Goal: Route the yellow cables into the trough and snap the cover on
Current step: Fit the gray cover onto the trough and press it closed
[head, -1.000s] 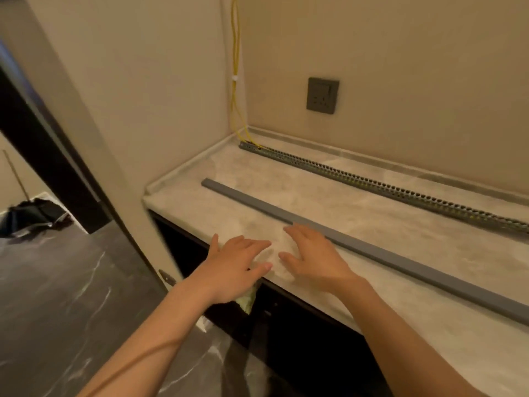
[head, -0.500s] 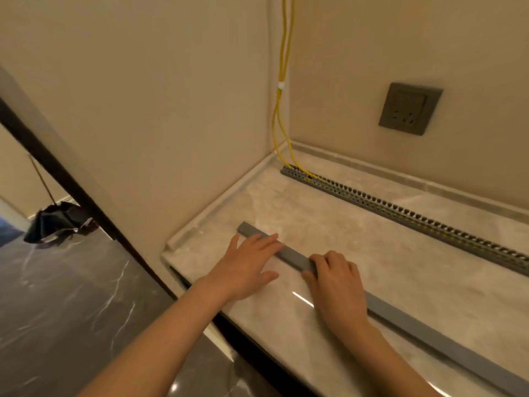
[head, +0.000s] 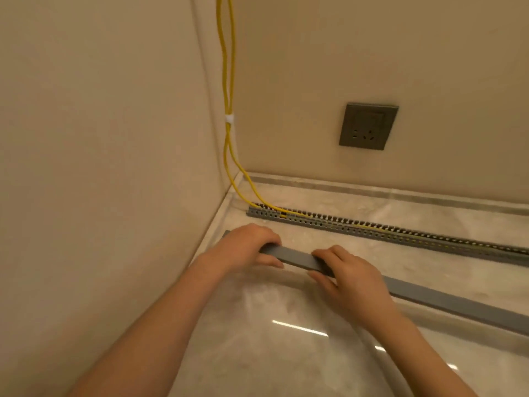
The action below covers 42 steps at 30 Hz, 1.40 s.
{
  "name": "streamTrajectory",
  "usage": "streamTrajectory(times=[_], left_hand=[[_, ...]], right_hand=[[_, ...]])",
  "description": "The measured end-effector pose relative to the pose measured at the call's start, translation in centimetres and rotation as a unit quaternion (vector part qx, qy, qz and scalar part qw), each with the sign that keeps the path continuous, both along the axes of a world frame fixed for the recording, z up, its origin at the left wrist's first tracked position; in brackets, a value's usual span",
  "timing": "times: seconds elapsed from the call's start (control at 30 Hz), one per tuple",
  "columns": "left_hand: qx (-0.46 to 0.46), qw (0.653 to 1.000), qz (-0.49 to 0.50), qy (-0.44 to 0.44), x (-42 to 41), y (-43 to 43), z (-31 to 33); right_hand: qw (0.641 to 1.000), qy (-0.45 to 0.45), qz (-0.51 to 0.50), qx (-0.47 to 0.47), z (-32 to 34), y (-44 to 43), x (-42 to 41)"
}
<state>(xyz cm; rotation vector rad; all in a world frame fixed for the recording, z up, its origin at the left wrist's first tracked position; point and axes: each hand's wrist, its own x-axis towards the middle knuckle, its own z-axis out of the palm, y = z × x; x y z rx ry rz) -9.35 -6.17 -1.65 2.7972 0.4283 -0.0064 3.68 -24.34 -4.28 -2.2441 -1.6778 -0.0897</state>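
Observation:
Two yellow cables (head: 226, 81) hang down the wall corner, tied with a white clip, and run into the left end of the grey slotted trough (head: 372, 229), which lies on the marble counter along the back wall. The long grey cover (head: 297, 257) lies in front of the trough, running off to the right. My left hand (head: 246, 247) grips the cover near its left end, fingers curled over its far edge and thumb on the near side. My right hand (head: 346, 276) grips the cover a little further right in the same way.
A dark grey wall socket (head: 367, 126) sits on the back wall above the trough. The beige side wall stands close on the left. The glossy marble counter (head: 272, 339) stretches toward me with light reflections on it.
Both hands went from lying flat near the counter's front edge to curling round the grey cover. The view has moved in closer to the corner.

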Motion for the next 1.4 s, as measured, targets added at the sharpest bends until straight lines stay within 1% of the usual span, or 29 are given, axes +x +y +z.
streamTrajectory(times=[0.07,0.17,0.23,0.3,0.4,0.5,0.57,0.7,0.8,0.87,0.9,0.93,1.0,1.03,1.07,1.1,1.13,1.17,1.2,1.23,1.27,1.33,1.37,1.4], left_hand=[[-0.023,0.999,-0.023,-0.021,0.3,1.0,0.5],[-0.043,0.998,-0.049,-0.022,0.9,2.3,0.4],[-0.079,0.995,-0.039,-0.042,1.0,3.0,-0.1],[-0.119,0.990,-0.003,-0.075,1.3,3.5,-0.6],[-0.142,0.983,0.038,-0.106,2.5,4.2,-0.8],[-0.134,0.981,0.048,-0.132,4.3,5.1,-0.9],[-0.125,0.981,0.041,-0.144,5.5,5.5,-1.0],[-0.106,0.983,0.041,-0.147,7.4,6.0,-2.2],[-0.079,0.985,0.037,-0.149,8.2,5.8,-3.2],[-0.078,0.980,0.040,-0.180,8.3,5.6,-3.7],[-0.092,0.974,0.050,-0.199,8.2,5.5,-3.8],[-0.122,0.965,0.072,-0.220,8.1,5.4,-3.8],[-0.193,0.933,0.132,-0.274,7.8,5.5,-3.6],[-0.205,0.910,0.176,-0.314,7.7,5.5,-3.4],[-0.192,0.882,0.232,-0.363,7.5,5.5,-3.1],[-0.167,0.844,0.298,-0.415,7.3,5.6,-2.7],[-0.142,0.794,0.365,-0.464,7.1,5.8,-2.4],[-0.119,0.743,0.428,-0.500,6.9,6.0,-2.0],[-0.103,0.703,0.476,-0.518,6.7,6.3,-1.6],[-0.098,0.687,0.506,-0.512,6.6,6.5,-1.5],[-0.099,0.696,0.521,-0.484,6.8,6.6,-1.3],[-0.132,0.742,0.520,-0.403,7.3,6.8,-1.4],[-0.176,0.746,0.515,-0.382,7.8,6.8,-1.4],[-0.230,0.738,0.510,-0.377,8.1,7.0,-1.3]], right_hand=[[0.998,-0.033,-0.044,-0.012,0.1,0.9,-0.6],[0.994,-0.065,-0.087,-0.030,0.3,2.6,-0.6],[0.991,-0.098,-0.086,-0.028,0.5,3.4,0.0],[0.991,-0.117,-0.063,-0.032,0.9,3.9,1.0],[0.989,-0.142,-0.043,-0.009,1.8,4.8,2.8],[0.988,-0.148,-0.039,0.011,2.3,5.8,4.7],[0.989,-0.144,-0.034,0.004,2.1,6.3,6.2],[0.989,-0.131,-0.005,-0.065,0.5,7.5,9.3],[0.986,-0.148,0.005,-0.079,-0.8,7.9,10.5],[0.985,-0.146,0.008,-0.087,-1.3,8.2,11.0],[0.985,-0.145,0.007,-0.094,-1.3,8.4,11.1],[0.985,-0.141,0.009,-0.100,-1.3,8.5,11.2],[0.986,-0.130,0.009,-0.107,-1.3,8.6,11.4],[0.986,-0.128,0.008,-0.107,-1.2,8.7,11.6],[0.985,-0.131,0.006,-0.108,-1.1,8.7,11.7],[0.984,-0.136,0.005,-0.111,-1.0,8.7,11.7],[0.984,-0.139,0.004,-0.114,-1.0,8.6,11.8],[0.983,-0.142,0.005,-0.116,-0.9,8.6,11.7],[0.982,-0.146,0.005,-0.117,-0.9,8.4,11.7],[0.981,-0.153,0.003,-0.118,-0.8,8.2,11.7],[0.980,-0.160,-0.001,-0.119,-0.7,8.0,11.7],[0.977,-0.171,-0.007,-0.124,-0.5,7.5,11.6],[0.977,-0.173,-0.010,-0.127,-0.4,7.2,11.6],[0.977,-0.172,-0.011,-0.129,-0.4,6.9,11.6]])
